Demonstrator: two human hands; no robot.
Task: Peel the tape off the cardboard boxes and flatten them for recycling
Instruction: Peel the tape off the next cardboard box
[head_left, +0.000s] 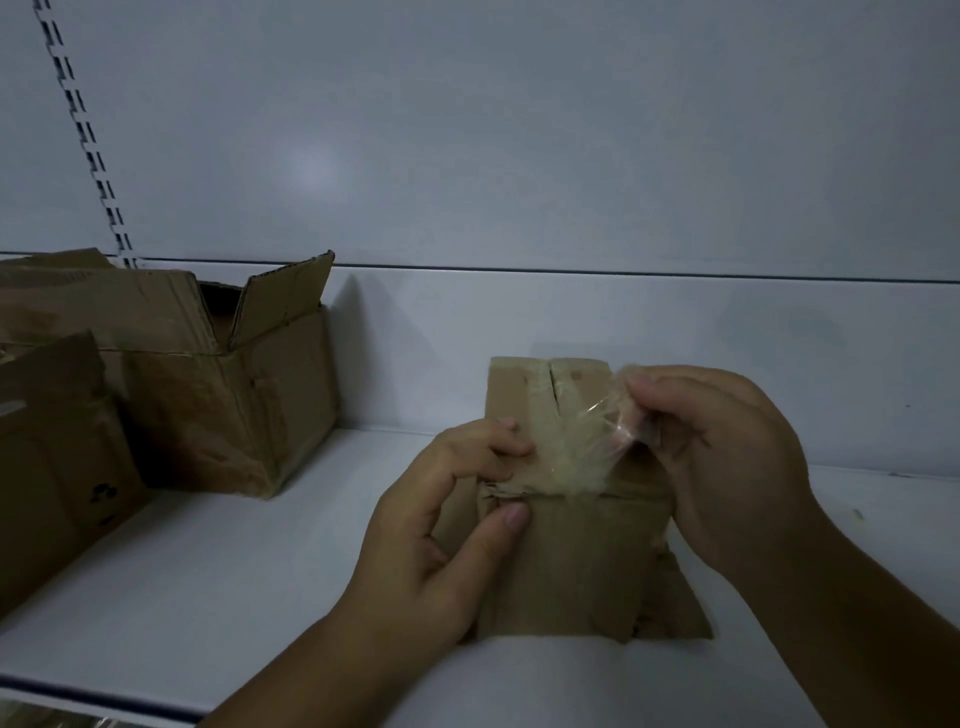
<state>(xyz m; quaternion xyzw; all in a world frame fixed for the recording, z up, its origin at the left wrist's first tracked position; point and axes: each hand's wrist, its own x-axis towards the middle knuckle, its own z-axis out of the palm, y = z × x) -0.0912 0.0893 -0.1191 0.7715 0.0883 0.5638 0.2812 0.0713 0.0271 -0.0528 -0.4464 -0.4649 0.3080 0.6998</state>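
Small cardboard box (576, 551) near the shelf's (234, 571) front edge, left hand (441, 530) gripping its side, right hand (727, 457) pinching clear tape (587, 447), seemingly half peeled, open box (249, 395) at back left

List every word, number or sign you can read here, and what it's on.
No readable words or numbers.
Front left box: dark printed marks, perhaps a recycling sign, too blurred to read.
Small taped box: no print visible.
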